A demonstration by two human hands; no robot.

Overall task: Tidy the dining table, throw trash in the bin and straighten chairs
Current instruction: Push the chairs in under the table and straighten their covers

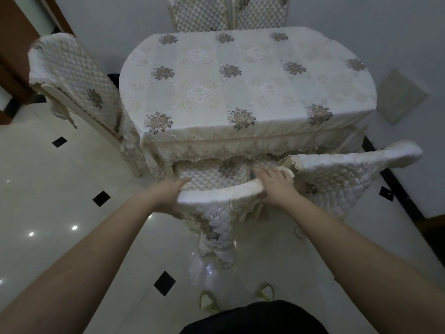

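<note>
A dining table (240, 88) under a cream floral cloth fills the middle of the view. Right in front of me stands a chair with a quilted cream cover; its backrest top (216, 192) is near me and its seat (212, 174) reaches under the table's front edge. My left hand (168, 196) grips the left end of the backrest top. My right hand (277, 186) grips its right end, fingers curled over the rim.
A second covered chair (349, 174) stands close on the right, angled against the table corner. A third chair (72, 78) is at the table's left side, and two more (226, 13) at the far end. Glossy white floor tiles lie around; a wall runs on the right.
</note>
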